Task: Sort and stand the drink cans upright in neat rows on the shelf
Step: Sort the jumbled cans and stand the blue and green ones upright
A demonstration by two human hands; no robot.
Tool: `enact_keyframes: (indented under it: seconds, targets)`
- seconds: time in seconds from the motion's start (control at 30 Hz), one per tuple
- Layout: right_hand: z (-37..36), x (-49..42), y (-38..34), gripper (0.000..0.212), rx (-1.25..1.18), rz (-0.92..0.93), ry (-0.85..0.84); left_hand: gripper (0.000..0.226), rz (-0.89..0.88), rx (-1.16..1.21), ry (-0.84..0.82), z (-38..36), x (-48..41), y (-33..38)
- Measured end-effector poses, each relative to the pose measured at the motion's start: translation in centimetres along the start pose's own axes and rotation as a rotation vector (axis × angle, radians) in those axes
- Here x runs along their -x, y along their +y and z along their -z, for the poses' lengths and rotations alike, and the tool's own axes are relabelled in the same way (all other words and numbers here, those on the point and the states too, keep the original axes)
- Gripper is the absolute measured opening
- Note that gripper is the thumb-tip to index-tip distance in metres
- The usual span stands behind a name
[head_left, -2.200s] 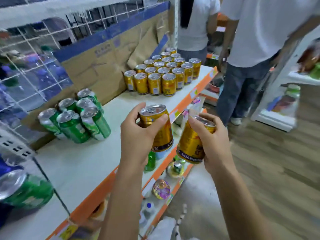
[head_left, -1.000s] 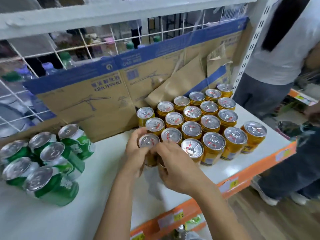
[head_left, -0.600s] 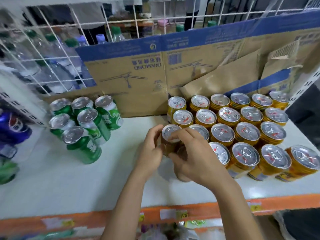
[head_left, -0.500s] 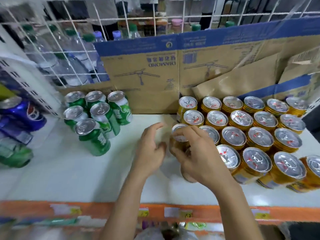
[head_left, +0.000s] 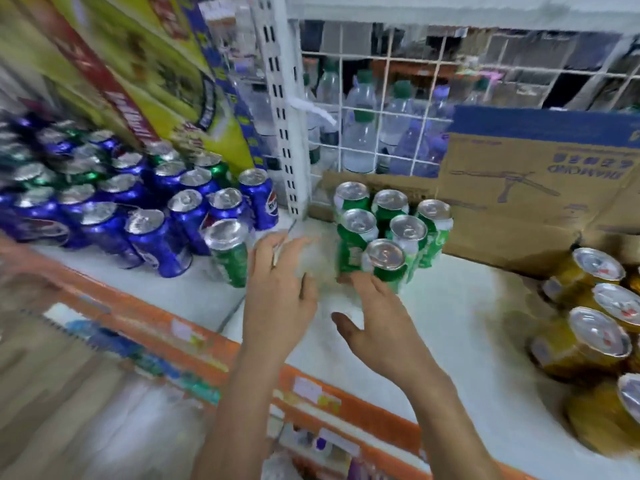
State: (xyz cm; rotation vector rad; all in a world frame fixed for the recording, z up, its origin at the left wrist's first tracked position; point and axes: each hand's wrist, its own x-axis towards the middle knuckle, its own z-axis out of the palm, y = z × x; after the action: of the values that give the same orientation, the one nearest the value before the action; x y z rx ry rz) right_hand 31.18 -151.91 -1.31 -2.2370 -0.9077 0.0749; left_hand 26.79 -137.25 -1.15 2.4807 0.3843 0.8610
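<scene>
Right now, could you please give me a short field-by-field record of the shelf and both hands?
left hand: open, empty, above the shelf between the lone green can and the green can cluster
right hand: open, empty, fingertips near the cluster's front; contact unclear
green can cluster: six, upright, bunched
lone green can: upright, beside the blue cans
blue cans: left bay, crowded, blurred
gold cans: right edge, upright
cardboard: behind the green cans

Six-can cluster on shelf, cardboard box behind, lone can off to its left.
</scene>
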Motion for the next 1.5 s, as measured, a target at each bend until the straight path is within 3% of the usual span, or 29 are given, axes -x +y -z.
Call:
enact_keyframes:
  seconds: [0.27, 0.43, 0.53, 0.6, 0.77, 0.97, 1.03, 1.2, 1.5]
  targets:
    - [-12.0, -8.9, -6.6, 0.078, -0.192, -0.063, -0.025, 0.046, 0.179, 0.048, 0.303, 6.3, -3.9, -13.9]
    - [-14.6, -11.6, -8.5, 0.069, -0.361, -0.179, 0.156, 0.046, 0.229, 0.055, 0.314, 8.3, -6.0, -18.2]
    - [-15.3, -12.8, -8.9, 0.065, -0.363, -0.237, 0.217, 0.041, 0.151, 0.035, 0.303, 8.8, -7.6, -19.4]
    - [-15.7, -13.3, -9.2, 0.064, -0.358, -0.268, 0.236, 0.037, 0.05, 0.01, 0.269, 9.3, -9.6, -19.6]
    - [-16.6, -13.8, -9.7, 0.069, -0.369, -0.298, 0.242, 0.042, 0.039, -0.123, -0.13, 9.0, -18.1, -19.3]
    - [-16.3, -13.8, -10.1, 0.064, -0.372, -0.318, 0.224, 0.09, 0.229, -0.525, -0.593, 3.5, -26.0, -21.0]
    - [-16.0, -13.8, -10.2, 0.065, -0.352, -0.327, 0.198, 0.089, 0.257, -0.566, -0.619, 2.6, -27.1, -20.9]
    - [-15.9, -14.0, -9.9, 0.066, -0.343, -0.357, 0.178, 0.057, 0.318, -0.498, -0.644, 2.1, -27.5, -20.4]
    - [-16.1, -14.2, -9.6, 0.066, -0.4, -0.373, 0.172, 0.078, 0.187, -0.273, -0.323, 4.8, -25.9, -18.1]
